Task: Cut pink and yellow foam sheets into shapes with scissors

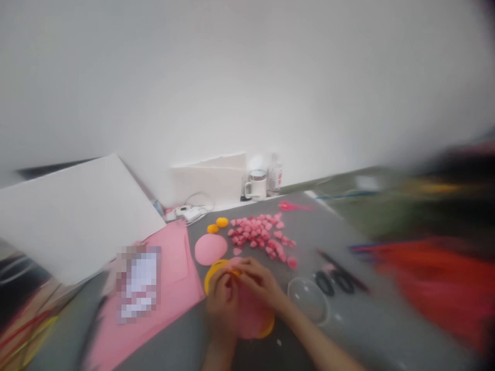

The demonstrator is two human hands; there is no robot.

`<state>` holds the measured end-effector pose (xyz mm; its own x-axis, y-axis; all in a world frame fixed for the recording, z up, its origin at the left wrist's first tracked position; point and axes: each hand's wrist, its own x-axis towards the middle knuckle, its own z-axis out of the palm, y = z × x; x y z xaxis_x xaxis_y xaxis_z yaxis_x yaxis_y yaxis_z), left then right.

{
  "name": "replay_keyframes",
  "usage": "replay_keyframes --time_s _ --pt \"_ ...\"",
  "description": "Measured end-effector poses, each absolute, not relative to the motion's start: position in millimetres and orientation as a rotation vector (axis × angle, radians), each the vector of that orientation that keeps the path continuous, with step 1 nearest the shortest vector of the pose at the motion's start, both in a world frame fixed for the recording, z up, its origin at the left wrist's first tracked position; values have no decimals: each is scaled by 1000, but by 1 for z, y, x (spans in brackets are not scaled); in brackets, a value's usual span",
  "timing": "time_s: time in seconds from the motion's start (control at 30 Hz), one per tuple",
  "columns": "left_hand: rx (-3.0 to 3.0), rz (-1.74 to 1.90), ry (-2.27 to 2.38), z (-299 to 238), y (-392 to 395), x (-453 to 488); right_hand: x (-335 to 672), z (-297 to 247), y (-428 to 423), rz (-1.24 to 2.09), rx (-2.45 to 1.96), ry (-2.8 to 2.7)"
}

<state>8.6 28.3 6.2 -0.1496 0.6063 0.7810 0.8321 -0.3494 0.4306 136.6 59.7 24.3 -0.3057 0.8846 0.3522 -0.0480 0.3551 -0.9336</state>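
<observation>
Yellow-and-pink piece (217, 268): being held over the tabletop (325, 226), toward the middle of its near edge. Gripping the rim, seemingly, with the bent fingers of both the left hand (222, 296) and the right hand (263, 283), fingertips nearly meeting; not revealing, through the blur, the exact contact of each. Showing just below, closer to the near edge: a pink shape with yellow edging (253, 319), joined or separate being impossible to tell. Possibly risking a crease or tear at the rim from pinching too hard, or a slip out of line from uneven pressure. Lying behind, toward the far edge: loose small pink pieces (255, 232), probably risking scattering from a sweep of the right knuckles. Sitting toward the right edge, near the right forearm: a clear round dish (308, 300), perhaps risking a knock from a careless elbow, with scissors (334, 282) lying just beyond.
</observation>
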Motion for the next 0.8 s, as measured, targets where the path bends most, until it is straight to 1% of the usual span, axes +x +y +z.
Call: replay_keyframes --time_s 0.13,0.23,0.4,0.6,0.8 --pt "-1891 -1482 -1620 6 29 9 134 14 64 1196 -905 -1427" --pt "-1897 -1474 -1620 4 29 9 134 11 66 1184 -941 -1417" --pt "-1853 -1503 -1682 6 28 8 135 18 62 1163 -879 -1517" --pt "-1850 -1559 -1697 7 28 9 134 21 62 1192 -862 -1452" --pt "-1846 -1613 -1752 7 27 8 134 20 62 1144 -854 -1474"
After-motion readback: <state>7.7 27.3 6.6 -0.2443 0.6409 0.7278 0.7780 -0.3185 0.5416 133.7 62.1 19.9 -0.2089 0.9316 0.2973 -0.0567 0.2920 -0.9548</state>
